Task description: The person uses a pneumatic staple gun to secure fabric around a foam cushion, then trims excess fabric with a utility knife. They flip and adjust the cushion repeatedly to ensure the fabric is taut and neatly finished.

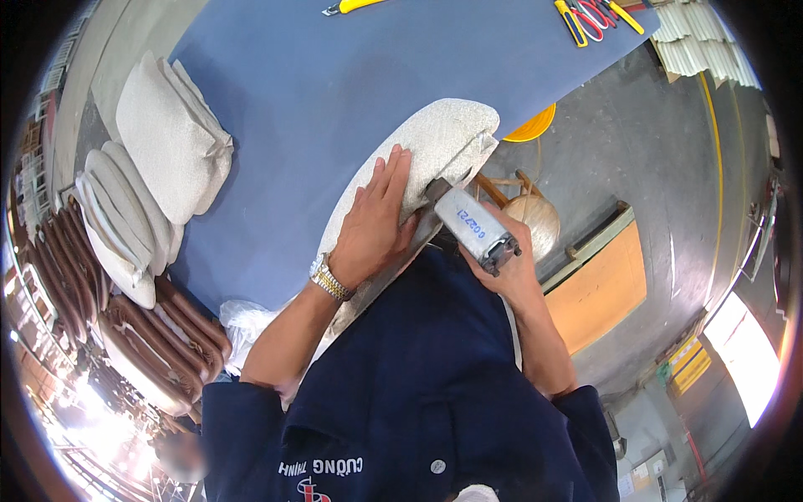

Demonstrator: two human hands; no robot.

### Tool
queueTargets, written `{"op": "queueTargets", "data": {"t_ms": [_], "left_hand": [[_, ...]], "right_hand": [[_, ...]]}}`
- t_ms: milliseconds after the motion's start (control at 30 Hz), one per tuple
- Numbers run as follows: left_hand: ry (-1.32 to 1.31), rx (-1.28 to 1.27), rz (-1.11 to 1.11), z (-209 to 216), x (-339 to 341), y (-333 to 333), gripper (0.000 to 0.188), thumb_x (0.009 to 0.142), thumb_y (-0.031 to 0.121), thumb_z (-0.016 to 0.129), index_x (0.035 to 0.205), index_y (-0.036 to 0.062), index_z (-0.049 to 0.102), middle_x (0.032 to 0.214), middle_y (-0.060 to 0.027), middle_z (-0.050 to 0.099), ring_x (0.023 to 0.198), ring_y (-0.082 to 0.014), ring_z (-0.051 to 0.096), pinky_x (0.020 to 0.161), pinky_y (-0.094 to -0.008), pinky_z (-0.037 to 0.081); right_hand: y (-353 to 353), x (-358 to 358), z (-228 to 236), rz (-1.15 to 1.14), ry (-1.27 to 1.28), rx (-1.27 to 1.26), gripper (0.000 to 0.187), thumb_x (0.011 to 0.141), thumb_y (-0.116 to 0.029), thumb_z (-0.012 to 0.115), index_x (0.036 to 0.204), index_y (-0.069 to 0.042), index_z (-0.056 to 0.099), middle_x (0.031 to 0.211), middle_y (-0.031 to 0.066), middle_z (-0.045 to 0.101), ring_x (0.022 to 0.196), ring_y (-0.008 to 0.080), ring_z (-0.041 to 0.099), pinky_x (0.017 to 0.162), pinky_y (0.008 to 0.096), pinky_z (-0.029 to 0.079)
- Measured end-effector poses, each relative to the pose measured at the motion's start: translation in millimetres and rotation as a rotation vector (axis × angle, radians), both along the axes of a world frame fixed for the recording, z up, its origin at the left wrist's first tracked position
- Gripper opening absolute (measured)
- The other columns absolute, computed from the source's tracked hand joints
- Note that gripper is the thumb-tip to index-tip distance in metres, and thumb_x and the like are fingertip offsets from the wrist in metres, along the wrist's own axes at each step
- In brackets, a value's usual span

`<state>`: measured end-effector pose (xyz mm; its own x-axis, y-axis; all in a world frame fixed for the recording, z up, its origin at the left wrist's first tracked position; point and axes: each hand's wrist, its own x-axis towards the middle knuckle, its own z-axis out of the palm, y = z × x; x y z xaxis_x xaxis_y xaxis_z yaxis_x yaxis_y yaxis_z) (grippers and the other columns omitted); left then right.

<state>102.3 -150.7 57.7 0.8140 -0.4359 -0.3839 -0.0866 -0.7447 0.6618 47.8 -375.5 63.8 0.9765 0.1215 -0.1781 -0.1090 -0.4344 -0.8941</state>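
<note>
A long cushion [452,125] covered in light grey fabric stretches from the table's near edge toward my body. My left hand [373,226] lies flat on its top, fingers stretched out, with a metal watch [329,277] on the wrist. My right hand [512,255] is wrapped around a silver staple gun [470,223]. The gun's dark nose meets the cushion's right-hand edge, where the fabric is folded. The fingers under the gun are partly hidden.
A blue-topped table [293,100] carries more grey cushions [171,138] at the left. Brown curved frames [159,335] are stacked nearer me. Yellow-handled tools [572,23] lie at the far right corner. Beyond the right edge are a wooden stool [535,224] and an orange board [598,284].
</note>
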Motion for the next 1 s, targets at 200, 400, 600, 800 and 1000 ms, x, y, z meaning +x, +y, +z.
{"op": "queueTargets", "data": {"t_ms": [200, 400, 600, 800, 1000], "left_hand": [[-0.027, 0.004, -0.007, -2, -2, 4, 0.091, 0.086, 0.008, 0.070, 0.161, 0.0081, 0.018, 0.165, -0.0207, 0.025, 0.151, -0.0423, 0.027, 0.117, -0.0505, 0.037], [-0.035, -0.010, -0.015, -8, -3, 0, 0.089, 0.088, 0.012, 0.070, 0.161, 0.0073, 0.019, 0.166, -0.0198, 0.024, 0.151, -0.0435, 0.026, 0.116, -0.0609, 0.034], [-0.044, -0.009, -0.012, -7, -2, 1, 0.090, 0.087, 0.010, 0.070, 0.161, 0.0066, 0.019, 0.166, -0.0199, 0.025, 0.151, -0.0424, 0.027, 0.116, -0.0566, 0.035], [-0.053, -0.007, -0.013, -12, -7, 1, 0.089, 0.088, 0.013, 0.069, 0.161, 0.0069, 0.018, 0.167, -0.0190, 0.023, 0.152, -0.0420, 0.025, 0.116, -0.0613, 0.035], [-0.045, 0.025, -0.004, -9, -10, -2, 0.091, 0.087, 0.012, 0.070, 0.161, 0.0087, 0.018, 0.167, -0.0158, 0.023, 0.152, -0.0410, 0.026, 0.116, -0.0612, 0.034]], "right_hand": [[4, -1, 15, 0.040, -0.003, 0.025, 0.045, 0.072, -0.007, 0.078, 0.114, 0.002, 0.067, 0.103, 0.0190, 0.071, 0.093, 0.0379, 0.071, 0.082, 0.0377, 0.056], [8, 0, 15, 0.022, 0.025, -0.029, 0.045, 0.073, -0.008, 0.077, 0.115, 0.001, 0.066, 0.097, 0.0188, 0.071, 0.088, 0.0375, 0.072, 0.079, 0.0367, 0.056], [9, -12, 6, -0.028, 0.006, -0.009, 0.043, 0.072, -0.008, 0.078, 0.113, 0.000, 0.067, 0.094, 0.0174, 0.071, 0.085, 0.0399, 0.069, 0.077, 0.0363, 0.055], [11, -11, 13, 0.029, -0.058, -0.016, 0.041, 0.072, -0.007, 0.079, 0.111, 0.000, 0.067, 0.097, 0.0168, 0.071, 0.088, 0.0392, 0.069, 0.077, 0.0372, 0.055], [13, -20, -5, -0.030, -0.019, -0.040, 0.040, 0.071, -0.007, 0.079, 0.109, 0.000, 0.068, 0.099, 0.0170, 0.071, 0.088, 0.0384, 0.070, 0.078, 0.0369, 0.056]]}}
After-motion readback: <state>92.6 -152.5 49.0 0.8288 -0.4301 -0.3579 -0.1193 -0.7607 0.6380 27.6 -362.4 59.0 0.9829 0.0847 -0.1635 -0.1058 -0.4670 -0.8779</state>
